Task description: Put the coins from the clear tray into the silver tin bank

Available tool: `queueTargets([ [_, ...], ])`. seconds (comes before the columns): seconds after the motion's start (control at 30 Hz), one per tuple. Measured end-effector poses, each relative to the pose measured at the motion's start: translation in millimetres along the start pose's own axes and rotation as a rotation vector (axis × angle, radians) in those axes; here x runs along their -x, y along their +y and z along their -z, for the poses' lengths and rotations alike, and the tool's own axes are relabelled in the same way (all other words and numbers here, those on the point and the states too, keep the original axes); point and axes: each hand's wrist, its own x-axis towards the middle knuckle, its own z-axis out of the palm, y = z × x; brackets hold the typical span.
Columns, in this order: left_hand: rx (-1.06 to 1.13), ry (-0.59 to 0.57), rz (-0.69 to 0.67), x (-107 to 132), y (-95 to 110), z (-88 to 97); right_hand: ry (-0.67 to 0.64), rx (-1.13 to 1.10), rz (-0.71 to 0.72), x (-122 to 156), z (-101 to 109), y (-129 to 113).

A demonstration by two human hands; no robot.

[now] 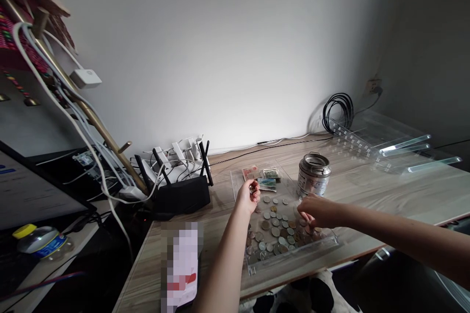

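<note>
A clear acrylic tray [330,240] lies on the wooden desk and holds several loose coins [276,231] and a few banknotes [267,179] at its far end. My left hand [248,196] hovers over the tray's left side, fingers closed on a small stack of coins. My right hand [317,211] reaches in from the right, its fingers curled down onto the coins at the tray's right side. Whether it grips one I cannot make out. A metal can-shaped money box [313,174] with a slot on top stands just behind my right hand.
A black router [182,192] with antennas and a white power strip with many plugs sit at the left. A phone [182,266] lies near the desk's front edge. Clear acrylic pieces [392,144] and a coiled black cable [338,110] are at the back right. A bottle [38,240] lies far left.
</note>
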Motion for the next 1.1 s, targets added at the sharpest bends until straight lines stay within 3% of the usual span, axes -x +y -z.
queueTargets([
  [0.27,-0.028,0.000,-0.021,-1.6,-1.1,0.8,0.069,-0.116,-0.025,-9.4,-8.3,2.5],
  [0.47,-0.030,0.011,-0.022,-1.1,-0.5,0.6,0.009,-0.154,-0.013,-11.7,-14.9,7.9],
  [0.63,-0.034,0.007,-0.020,-0.8,-0.7,0.2,0.053,-0.127,-0.001,-7.5,-10.8,7.4],
  [0.77,-0.034,0.009,-0.010,-0.3,-0.7,-0.7,-0.024,-0.202,-0.015,-1.7,-7.0,4.5],
  [0.97,-0.009,0.000,-0.006,-0.7,-0.6,0.1,-0.041,-0.134,0.020,2.6,-13.1,3.8],
  [1.1,0.010,-0.007,-0.005,-1.6,-0.4,0.8,-0.063,-0.164,-0.029,3.8,-14.1,3.0],
])
